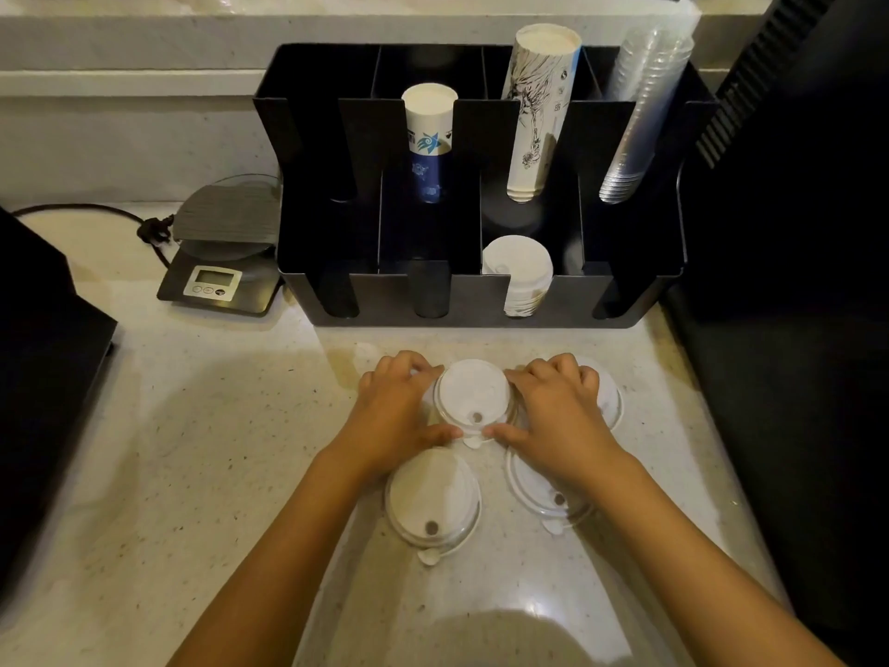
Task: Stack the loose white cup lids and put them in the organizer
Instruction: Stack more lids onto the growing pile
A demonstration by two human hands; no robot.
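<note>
Head view: both hands are at frame centre on the speckled counter (202,474), just below the black organizer (481,293). Left hand (401,416) and right hand (560,416) flank one white lid (474,394), fingers curled onto its rim from either side, thumbs touching the near edge. So both are gripping that centre lid; can't tell if it's one lid or a short stack.

Other loose lids:
- lower-left lid (433,498), below the left hand, flat on the counter, free of the fingers.
- lower-right lid (548,498), mostly hidden under the right wrist.
- far-right lid (611,402), behind the right hand, only its edge showing.

Organizer, upper centre of frame: a stack of white lids (519,274) already sits in the front row, third slot from the left. Back row holds a blue-and-white paper cup stack (428,132), a taller printed paper cup stack (534,117), and clear plastic cups (640,117) at the right.

Left of the organizer: small digital scale (221,262) with a cable (96,214) running off to the left edge.
</note>
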